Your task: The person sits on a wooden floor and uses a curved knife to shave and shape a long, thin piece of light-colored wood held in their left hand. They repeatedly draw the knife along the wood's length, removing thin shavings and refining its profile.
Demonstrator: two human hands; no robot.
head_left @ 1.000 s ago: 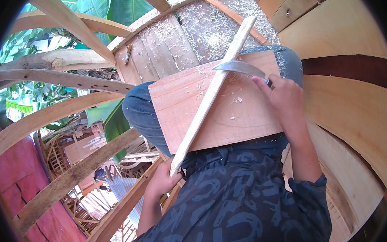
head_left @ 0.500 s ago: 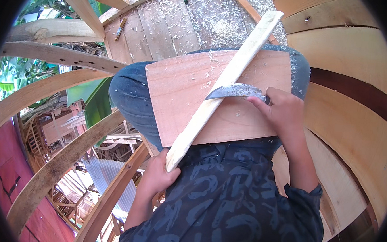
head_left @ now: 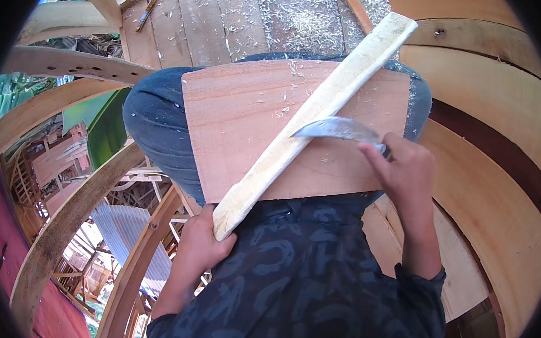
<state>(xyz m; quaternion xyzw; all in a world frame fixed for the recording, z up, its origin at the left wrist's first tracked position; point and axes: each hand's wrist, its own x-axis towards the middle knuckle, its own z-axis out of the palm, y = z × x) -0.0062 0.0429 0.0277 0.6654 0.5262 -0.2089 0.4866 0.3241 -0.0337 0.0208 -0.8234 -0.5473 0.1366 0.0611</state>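
A long pale wooden stick (head_left: 321, 104) lies slantwise over a flat wooden board (head_left: 242, 124) resting across my thighs. My left hand (head_left: 203, 238) is closed round the stick's near end, beside my waist. In my right hand (head_left: 405, 166) is a knife (head_left: 338, 128) with a curved blade, its handle mostly hidden by my fingers. The blade points left, and its tip reaches the stick near the middle. A few thin shavings (head_left: 283, 112) are scattered on the board.
Wood shavings (head_left: 316, 26) cover much of the plank floor (head_left: 199, 25) ahead. A small slim yellow-brown object (head_left: 146, 14) lies there at the far left. Curved wooden ribs (head_left: 68, 231) stand on my left, with gaps between them. Curved planking (head_left: 492, 89) forms a wall on my right.
The stick has turned slightly, its broad face showing more, and its near end has shifted left. My right hand and the knife have moved a little right and nearer. The view has shifted too.
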